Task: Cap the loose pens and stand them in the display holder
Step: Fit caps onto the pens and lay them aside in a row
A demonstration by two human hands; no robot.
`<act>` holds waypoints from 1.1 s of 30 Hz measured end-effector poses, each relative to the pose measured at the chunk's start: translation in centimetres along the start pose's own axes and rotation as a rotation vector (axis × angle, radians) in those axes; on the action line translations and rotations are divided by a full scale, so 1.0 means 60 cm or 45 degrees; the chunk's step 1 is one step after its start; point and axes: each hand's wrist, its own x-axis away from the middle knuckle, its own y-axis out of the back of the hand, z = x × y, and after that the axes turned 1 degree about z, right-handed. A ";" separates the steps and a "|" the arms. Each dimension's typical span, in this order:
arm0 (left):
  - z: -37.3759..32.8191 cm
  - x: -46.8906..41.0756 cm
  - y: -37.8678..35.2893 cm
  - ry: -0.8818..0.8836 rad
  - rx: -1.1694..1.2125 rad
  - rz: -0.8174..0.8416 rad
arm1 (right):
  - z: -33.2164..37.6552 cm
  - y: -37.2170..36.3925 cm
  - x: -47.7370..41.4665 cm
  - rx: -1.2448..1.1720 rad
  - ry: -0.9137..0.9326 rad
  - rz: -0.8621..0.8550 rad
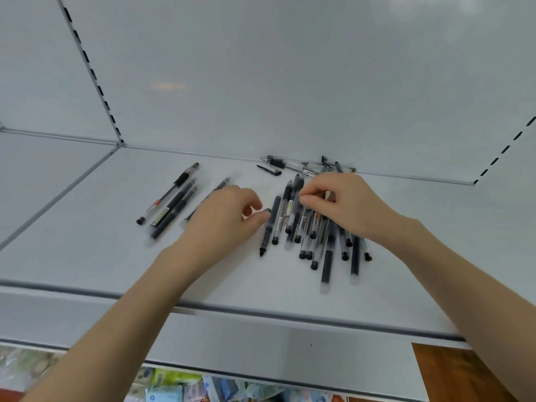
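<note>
Black-and-clear plastic pens (316, 227) lie in a loose pile at centre right of the white metal shelf (87, 256), a smaller row (171, 204) at centre left; no display holder is in view, so standing appears not yet begun. The left hand (226, 216) pinches a small black cap (266, 210); the right hand (345, 204) grasps pens in the pile. Stray pens and caps (293, 166) lie at the back wall.

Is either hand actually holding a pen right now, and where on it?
The right hand pinches something in the pen pile, exact hold unclear. The left hand touches a pen's end; grip uncertain.
</note>
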 end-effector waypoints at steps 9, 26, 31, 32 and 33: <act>0.011 -0.015 -0.005 0.064 -0.024 0.165 | 0.019 -0.016 -0.027 0.049 0.149 0.143; 0.029 -0.016 0.020 0.160 0.030 0.015 | 0.042 -0.030 -0.068 0.488 0.321 0.554; 0.022 -0.064 0.022 0.120 -0.013 -0.015 | 0.014 -0.001 -0.049 0.352 0.295 0.476; 0.019 -0.077 0.019 0.112 -0.029 -0.009 | 0.014 -0.002 -0.045 0.365 0.293 0.466; 0.017 -0.089 0.017 0.100 -0.045 0.005 | 0.016 -0.005 -0.042 0.380 0.300 0.461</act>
